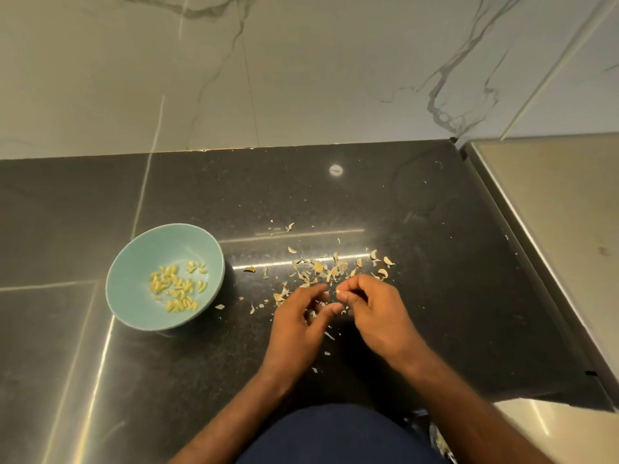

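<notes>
Blue clothing (335,437) lowest in view. Right hand (371,309) pinches a small pale clove (339,291) over the black counter (435,262) — left hand (294,319) curled beside it, grip unclear. Peels (321,267) just beyond; teal bowl (150,249) of peeled pieces (176,288) off left.

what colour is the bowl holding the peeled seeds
Light blue-green bowl, seen best in the head view.

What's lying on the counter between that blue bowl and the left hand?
Head view: only a few pale husk scraps on the dark speckled stone counter between the round light-blue bowl and the left hand.
</notes>
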Action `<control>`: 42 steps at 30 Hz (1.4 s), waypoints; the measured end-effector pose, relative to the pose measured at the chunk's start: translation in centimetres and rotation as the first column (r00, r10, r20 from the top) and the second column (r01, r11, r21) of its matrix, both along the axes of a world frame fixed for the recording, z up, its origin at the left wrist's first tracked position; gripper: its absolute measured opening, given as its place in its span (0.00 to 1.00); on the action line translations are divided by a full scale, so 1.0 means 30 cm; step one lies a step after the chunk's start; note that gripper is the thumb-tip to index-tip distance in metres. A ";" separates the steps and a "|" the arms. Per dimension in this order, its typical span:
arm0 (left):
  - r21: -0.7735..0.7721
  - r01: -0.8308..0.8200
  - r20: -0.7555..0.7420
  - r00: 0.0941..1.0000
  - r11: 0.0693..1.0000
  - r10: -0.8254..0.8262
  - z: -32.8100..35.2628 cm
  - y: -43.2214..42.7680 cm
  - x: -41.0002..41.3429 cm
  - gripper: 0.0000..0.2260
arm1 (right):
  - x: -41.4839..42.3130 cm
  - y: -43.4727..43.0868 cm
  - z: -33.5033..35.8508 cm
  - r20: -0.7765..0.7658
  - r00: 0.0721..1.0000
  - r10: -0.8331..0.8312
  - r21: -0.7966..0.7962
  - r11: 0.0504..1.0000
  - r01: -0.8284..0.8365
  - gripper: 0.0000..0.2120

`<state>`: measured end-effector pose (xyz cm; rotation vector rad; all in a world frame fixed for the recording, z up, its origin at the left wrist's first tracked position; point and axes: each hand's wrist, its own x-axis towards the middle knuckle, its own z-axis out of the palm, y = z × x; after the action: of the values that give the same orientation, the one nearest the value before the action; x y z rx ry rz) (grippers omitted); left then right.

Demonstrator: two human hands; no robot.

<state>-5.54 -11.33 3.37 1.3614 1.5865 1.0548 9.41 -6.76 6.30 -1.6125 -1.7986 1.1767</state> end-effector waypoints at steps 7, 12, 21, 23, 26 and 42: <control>-0.115 0.079 0.383 0.923 0.990 -0.029 0.084 0.020 -0.015 0.07 | -0.030 -0.049 0.059 -0.091 0.995 -0.041 -0.022 0.999 0.039 0.08; -0.124 0.067 0.446 0.895 0.990 -0.005 0.142 0.025 -0.015 0.06 | -0.034 -0.059 0.103 -0.206 0.972 -0.112 0.042 0.992 0.123 0.04; -0.193 0.011 0.391 0.918 0.981 0.066 0.187 -0.015 -0.112 0.07 | -0.067 -0.041 0.137 -0.102 0.984 0.149 0.194 0.973 -0.127 0.12; -0.156 -0.037 0.328 0.941 0.987 0.087 0.196 -0.020 -0.120 0.06 | -0.081 -0.039 0.150 -0.176 0.976 0.129 0.131 0.986 -0.107 0.10; -0.089 -0.110 0.231 0.964 0.990 0.128 0.214 -0.026 -0.118 0.03 | -0.099 -0.035 0.165 -0.247 0.968 0.054 0.020 0.999 -0.050 0.05; -0.139 -0.185 0.328 0.919 0.973 0.221 0.235 -0.004 -0.084 0.03 | -0.100 -0.034 0.151 -0.143 0.985 0.100 0.338 0.940 -0.046 0.04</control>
<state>-8.07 -11.45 10.43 0.8973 1.5172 1.2379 6.41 -7.80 10.81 -1.2341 -1.8503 0.9376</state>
